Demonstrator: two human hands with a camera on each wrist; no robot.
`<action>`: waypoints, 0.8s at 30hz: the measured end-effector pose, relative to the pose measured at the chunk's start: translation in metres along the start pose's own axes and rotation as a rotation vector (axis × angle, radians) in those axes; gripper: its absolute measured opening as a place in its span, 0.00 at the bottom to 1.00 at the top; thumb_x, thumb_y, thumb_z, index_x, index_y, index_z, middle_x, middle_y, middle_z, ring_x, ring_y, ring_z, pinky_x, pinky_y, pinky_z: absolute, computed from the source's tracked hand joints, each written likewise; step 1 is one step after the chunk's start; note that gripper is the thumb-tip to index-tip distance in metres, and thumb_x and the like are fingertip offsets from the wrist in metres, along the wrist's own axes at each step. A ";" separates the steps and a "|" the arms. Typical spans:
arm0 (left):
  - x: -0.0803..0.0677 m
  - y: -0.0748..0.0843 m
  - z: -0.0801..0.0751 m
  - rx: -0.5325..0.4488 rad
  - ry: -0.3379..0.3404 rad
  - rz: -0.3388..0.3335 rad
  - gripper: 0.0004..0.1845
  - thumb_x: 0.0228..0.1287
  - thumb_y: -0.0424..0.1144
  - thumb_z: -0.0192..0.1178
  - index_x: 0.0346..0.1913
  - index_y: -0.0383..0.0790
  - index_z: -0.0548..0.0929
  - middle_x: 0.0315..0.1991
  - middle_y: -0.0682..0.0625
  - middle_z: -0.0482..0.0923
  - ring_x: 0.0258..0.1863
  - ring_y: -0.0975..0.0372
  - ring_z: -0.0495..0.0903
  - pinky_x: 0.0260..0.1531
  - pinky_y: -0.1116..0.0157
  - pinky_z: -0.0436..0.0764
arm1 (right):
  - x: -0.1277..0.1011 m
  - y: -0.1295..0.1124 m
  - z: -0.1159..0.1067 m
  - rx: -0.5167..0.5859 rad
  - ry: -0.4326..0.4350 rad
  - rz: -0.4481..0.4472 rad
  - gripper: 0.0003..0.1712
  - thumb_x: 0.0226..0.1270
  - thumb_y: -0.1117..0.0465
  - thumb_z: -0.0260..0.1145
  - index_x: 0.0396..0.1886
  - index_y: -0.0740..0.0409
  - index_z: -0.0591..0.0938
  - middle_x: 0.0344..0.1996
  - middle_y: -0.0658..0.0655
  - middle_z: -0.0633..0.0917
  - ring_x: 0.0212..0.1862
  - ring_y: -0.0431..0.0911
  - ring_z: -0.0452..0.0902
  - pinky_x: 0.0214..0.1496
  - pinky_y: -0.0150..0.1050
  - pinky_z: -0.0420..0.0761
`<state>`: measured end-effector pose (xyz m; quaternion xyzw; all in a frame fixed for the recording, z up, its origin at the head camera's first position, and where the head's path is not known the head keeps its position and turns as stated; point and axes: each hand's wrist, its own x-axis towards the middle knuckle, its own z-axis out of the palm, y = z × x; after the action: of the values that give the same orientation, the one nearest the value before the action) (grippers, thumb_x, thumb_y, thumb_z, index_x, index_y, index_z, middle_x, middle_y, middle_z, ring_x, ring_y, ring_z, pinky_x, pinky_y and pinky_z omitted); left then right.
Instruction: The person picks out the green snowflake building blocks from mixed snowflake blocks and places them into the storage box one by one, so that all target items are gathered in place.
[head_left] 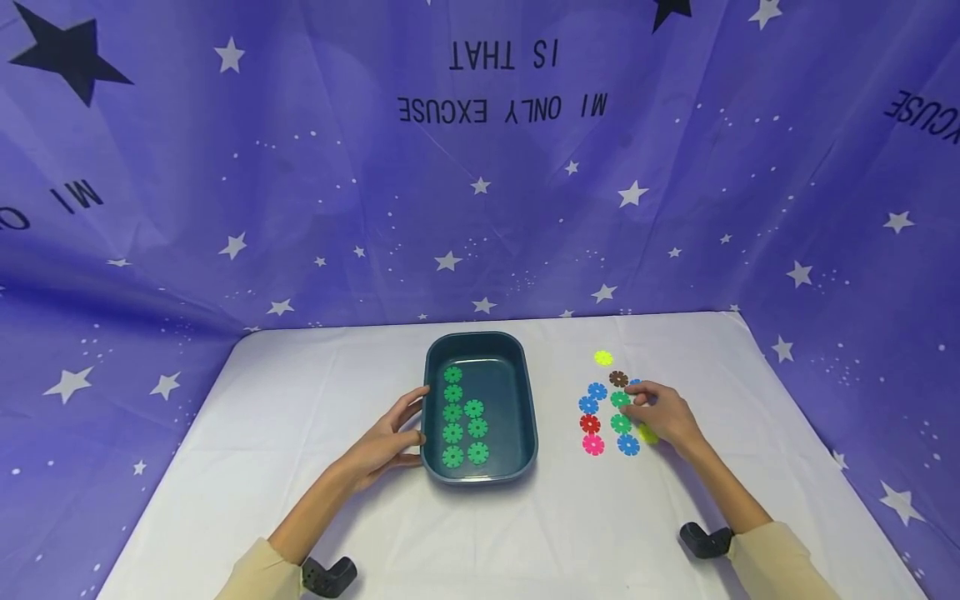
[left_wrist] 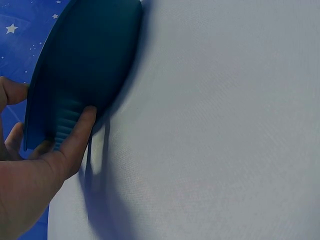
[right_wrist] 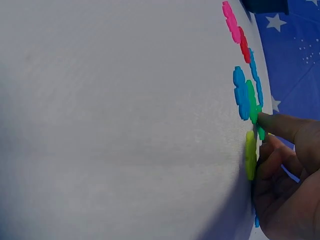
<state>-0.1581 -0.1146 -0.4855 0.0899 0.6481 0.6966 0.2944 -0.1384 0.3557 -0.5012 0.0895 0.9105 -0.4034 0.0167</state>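
Two hands: left (head_left: 386,446) grips lengthwise-away tray (head_left: 525,400); right (head_left: 663,414) pinches flat green disc (head_left: 619,399).

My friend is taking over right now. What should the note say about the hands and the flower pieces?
Left hand: steadies the left side of the dark tray, thumb on its ribbed wall.
Right hand: fingertips pinch a green piece on the white table.
Done: seven green pieces lie in the tray in two columns.
Left: two green ones outside, the pinched one and another just nearer. Yellow, brown, blue, red and pink pieces lie loose around them on the table.
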 end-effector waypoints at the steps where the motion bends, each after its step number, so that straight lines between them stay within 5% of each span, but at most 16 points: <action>1: 0.000 0.000 0.000 0.001 0.001 0.000 0.46 0.59 0.25 0.53 0.80 0.49 0.50 0.80 0.40 0.37 0.64 0.40 0.65 0.52 0.46 0.78 | 0.001 0.000 0.000 -0.003 -0.001 0.003 0.24 0.62 0.58 0.72 0.56 0.63 0.81 0.35 0.54 0.78 0.36 0.49 0.69 0.40 0.43 0.67; 11: 0.000 0.001 0.000 0.009 0.002 -0.003 0.46 0.59 0.25 0.53 0.80 0.49 0.50 0.80 0.40 0.37 0.64 0.40 0.65 0.52 0.46 0.79 | 0.008 -0.013 -0.004 0.030 -0.060 0.012 0.13 0.62 0.64 0.69 0.44 0.63 0.78 0.34 0.56 0.78 0.36 0.49 0.72 0.34 0.39 0.73; 16: 0.001 0.000 0.001 0.010 0.012 -0.005 0.46 0.58 0.25 0.53 0.80 0.50 0.50 0.80 0.39 0.38 0.61 0.41 0.68 0.51 0.46 0.79 | 0.012 -0.040 -0.005 0.154 -0.102 -0.018 0.11 0.67 0.65 0.66 0.46 0.64 0.78 0.32 0.60 0.83 0.33 0.51 0.75 0.32 0.39 0.75; 24: 0.000 0.001 0.000 0.014 0.012 -0.004 0.46 0.58 0.25 0.53 0.80 0.50 0.50 0.80 0.39 0.38 0.62 0.42 0.66 0.51 0.46 0.79 | 0.013 -0.114 0.021 0.456 -0.264 -0.047 0.18 0.69 0.65 0.65 0.57 0.65 0.79 0.41 0.60 0.88 0.50 0.60 0.80 0.52 0.44 0.82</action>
<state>-0.1585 -0.1149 -0.4851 0.0865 0.6548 0.6919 0.2915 -0.1726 0.2673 -0.4336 0.0164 0.7878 -0.6067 0.1051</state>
